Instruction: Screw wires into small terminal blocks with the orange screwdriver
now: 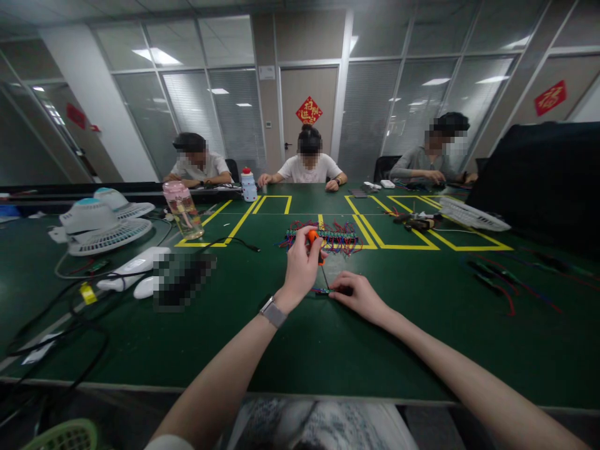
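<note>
My left hand [302,265] is wrapped round the orange and black handle of a screwdriver [313,236], whose thin shaft slants down toward a small green circuit board [322,292] on the table. The fingertips of my right hand [359,297] are closed on the right end of that board. Short red and blue wires come out at the board's left side. Beyond my hands lies a row of green boards [344,236] with many red and blue wires.
On the green table [281,356] are a pink-lidded bottle [184,209], white fans [94,219] and cables at left. Tools [417,220], loose wired boards [492,275] and a dark screen [548,181] are at right. Three people sit opposite.
</note>
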The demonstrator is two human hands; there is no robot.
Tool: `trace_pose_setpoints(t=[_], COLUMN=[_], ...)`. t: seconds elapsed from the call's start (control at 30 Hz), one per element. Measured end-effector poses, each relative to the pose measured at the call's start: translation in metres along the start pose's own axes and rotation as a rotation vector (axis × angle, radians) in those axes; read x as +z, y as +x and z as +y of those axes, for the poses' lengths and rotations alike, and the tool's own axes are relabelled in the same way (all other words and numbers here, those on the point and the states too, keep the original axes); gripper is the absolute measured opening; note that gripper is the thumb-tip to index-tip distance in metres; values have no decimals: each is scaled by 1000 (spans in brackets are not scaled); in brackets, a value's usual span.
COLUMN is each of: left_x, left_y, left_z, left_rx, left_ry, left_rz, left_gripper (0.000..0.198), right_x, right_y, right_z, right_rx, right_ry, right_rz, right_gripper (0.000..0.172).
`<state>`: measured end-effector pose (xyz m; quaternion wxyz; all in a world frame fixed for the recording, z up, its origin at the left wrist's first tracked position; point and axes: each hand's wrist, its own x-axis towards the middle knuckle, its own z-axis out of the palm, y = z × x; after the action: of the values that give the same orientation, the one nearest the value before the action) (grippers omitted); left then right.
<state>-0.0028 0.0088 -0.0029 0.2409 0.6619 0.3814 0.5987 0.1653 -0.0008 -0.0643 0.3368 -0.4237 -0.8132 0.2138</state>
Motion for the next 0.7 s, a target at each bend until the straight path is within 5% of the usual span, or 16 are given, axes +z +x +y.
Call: trace_pose_setpoints(t=[0.7], left_x=[4], left_y=[-5], left_z=[4], left_rx=[76], left_ry=[38], left_rz=[-47], left_gripper=[25], right_x=[-1], right_y=[0], right_z=[-2], right_rx=[-14], right_ry=[8], right_rz=[6], right_gripper=[9])
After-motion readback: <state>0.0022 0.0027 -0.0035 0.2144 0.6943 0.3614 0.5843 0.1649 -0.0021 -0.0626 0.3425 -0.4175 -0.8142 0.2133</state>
